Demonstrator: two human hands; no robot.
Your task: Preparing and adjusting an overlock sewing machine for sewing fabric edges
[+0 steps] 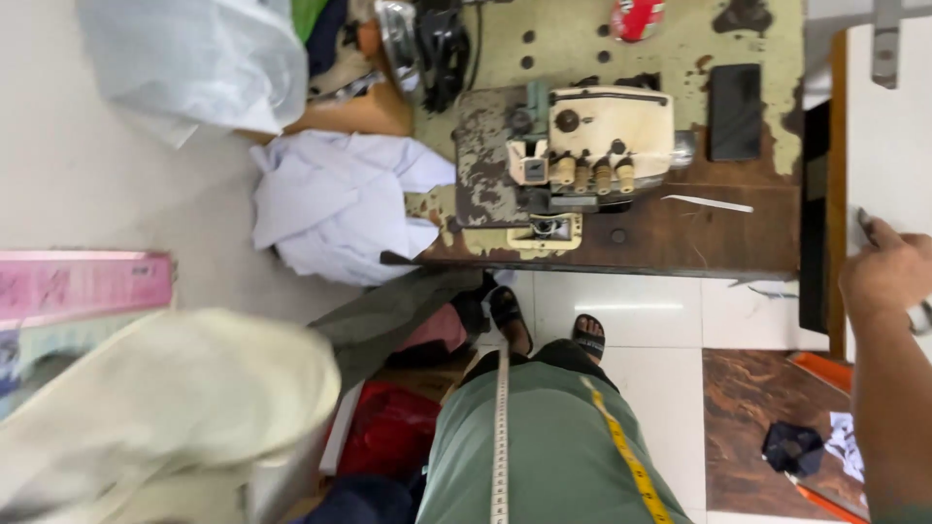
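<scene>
At three o'clock my right hand [888, 272] is curled tight around a small grey tool [864, 225], up against the white panel [888, 146]. At eight o'clock a blurred cream cloth [165, 408] covers where my left hand would be, so I cannot tell its grip. The sewing machine [592, 146] sits at twelve o'clock on the worn table [699, 233], a tape measure [502, 437] hanging at six.

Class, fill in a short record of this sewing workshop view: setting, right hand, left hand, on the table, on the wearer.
Setting: worn sewing table with a cream overlock machine
Right hand: right hand at the frame's right edge, gripping something only partly seen
Left hand: not visible; a blurred cream cloth fills that side
On the table: black phone, white garment hanging off the edge
On the wearer: measuring tape
</scene>
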